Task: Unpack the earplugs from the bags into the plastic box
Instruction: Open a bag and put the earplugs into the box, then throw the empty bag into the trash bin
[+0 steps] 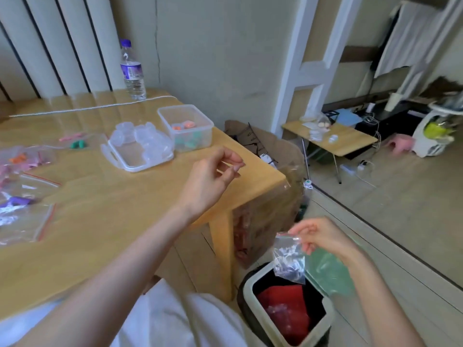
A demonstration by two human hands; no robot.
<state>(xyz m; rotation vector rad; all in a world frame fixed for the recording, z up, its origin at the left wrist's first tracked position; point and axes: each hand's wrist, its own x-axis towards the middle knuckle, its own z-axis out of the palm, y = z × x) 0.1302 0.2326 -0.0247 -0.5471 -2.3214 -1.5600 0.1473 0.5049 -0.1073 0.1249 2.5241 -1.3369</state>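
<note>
By the tabletop (pixel 112 196), right grip (pixel 323 239) pinches an empty-looking bag (pixel 288 261) over the bin (pixel 246 294); left grip (pixel 213 176) loose, holding nothing. Next: let go.

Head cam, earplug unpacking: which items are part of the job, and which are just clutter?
Job: plastic box holding earplugs; filled bags on the table; empty bag pinched in right hand; bin below it.
Clutter: water bottle; low table; pink stool.
</note>
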